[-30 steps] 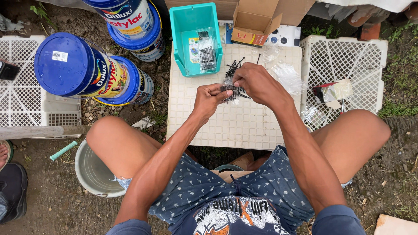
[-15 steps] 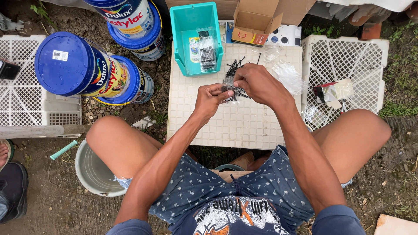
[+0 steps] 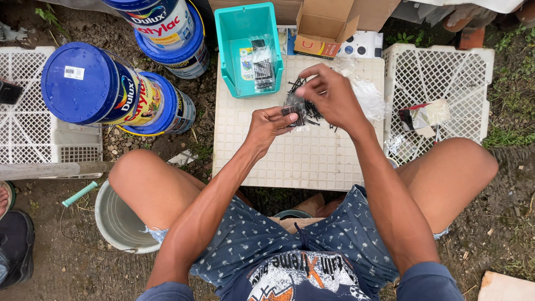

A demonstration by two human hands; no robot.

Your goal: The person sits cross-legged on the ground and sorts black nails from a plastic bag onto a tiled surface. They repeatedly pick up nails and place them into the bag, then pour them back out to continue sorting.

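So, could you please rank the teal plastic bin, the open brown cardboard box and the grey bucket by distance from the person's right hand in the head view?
1. Open brown cardboard box, just above the right hand.
2. Teal plastic bin, up and to the left; nearly as close, though.
3. Grey bucket, far off at lower left, beside the knee.

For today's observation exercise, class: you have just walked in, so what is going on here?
A seated person works over a white plastic grid crate turned over as a table. The left hand pinches a small clear plastic packet of thin black nails, while the right hand reaches into a loose pile of black nails. A teal plastic bin behind holds filled packets. Blue-lidded paint buckets stand on the person's left.
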